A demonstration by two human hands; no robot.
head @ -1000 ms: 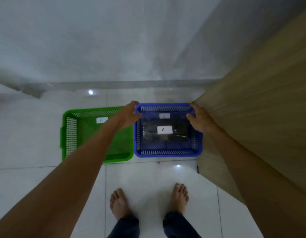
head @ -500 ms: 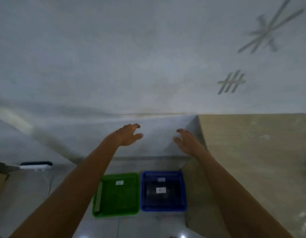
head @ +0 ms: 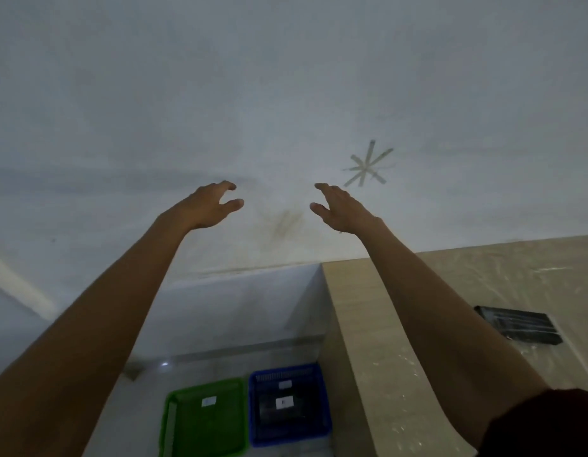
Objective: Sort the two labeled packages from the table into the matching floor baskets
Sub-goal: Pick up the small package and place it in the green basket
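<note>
My left hand [head: 210,206] and my right hand [head: 339,206] are raised in front of the wall, fingers apart, holding nothing. Far below them on the floor stand a green basket [head: 174,423] and, to its right, a blue basket [head: 322,400]. A dark wrapped package with a white label [head: 284,404] lies inside the blue basket. The green basket shows only a small white tag on its wall. A second dark wrapped package [head: 520,328] lies on the wooden table [head: 385,357] at the right, below and right of my right hand.
A pale wall [head: 286,94] with tape marks fills the upper view. The table's left edge runs down beside the blue basket. A dark sleeve [head: 550,423] shows at the bottom right corner. Tiled floor lies left of the baskets.
My hands left the blue basket's rim, where the labeled package now lies, and rose up. The view tilted upward and swung right, bringing the table and its package into sight.
</note>
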